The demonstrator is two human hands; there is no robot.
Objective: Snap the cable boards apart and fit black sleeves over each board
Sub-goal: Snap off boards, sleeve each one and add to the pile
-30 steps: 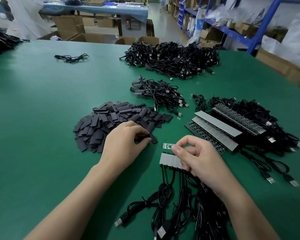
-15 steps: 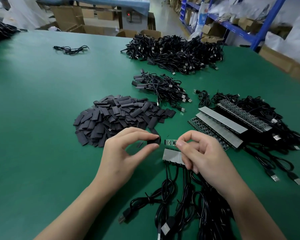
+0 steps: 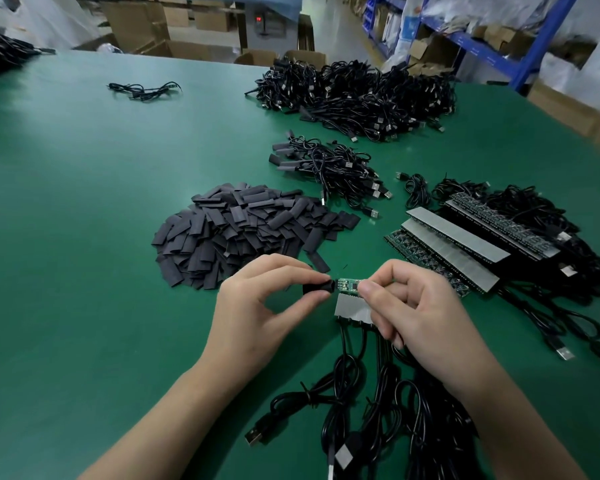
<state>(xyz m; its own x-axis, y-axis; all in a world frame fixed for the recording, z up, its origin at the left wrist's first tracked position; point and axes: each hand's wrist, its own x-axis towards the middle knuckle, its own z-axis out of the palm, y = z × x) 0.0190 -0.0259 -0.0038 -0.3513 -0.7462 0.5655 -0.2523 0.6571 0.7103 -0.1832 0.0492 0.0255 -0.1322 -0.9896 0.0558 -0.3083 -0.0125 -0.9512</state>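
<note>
Head view: a pile of black sleeves point(image 3: 243, 230) lies on the green table point(image 3: 84, 202). Just in front, the left hand point(image 3: 257, 306) reaches in from the lower left, thumb and forefinger pinching one black sleeve point(image 3: 317, 288). Its open end meets the left tip of a small green board point(image 3: 349, 284), held above the table. The right hand point(image 3: 416, 313) pinches that board's other end, remaining fingers curled over a grey strip of boards point(image 3: 352, 306). Red digits point(image 3: 258, 19) beyond the table are too blurred to read.
</note>
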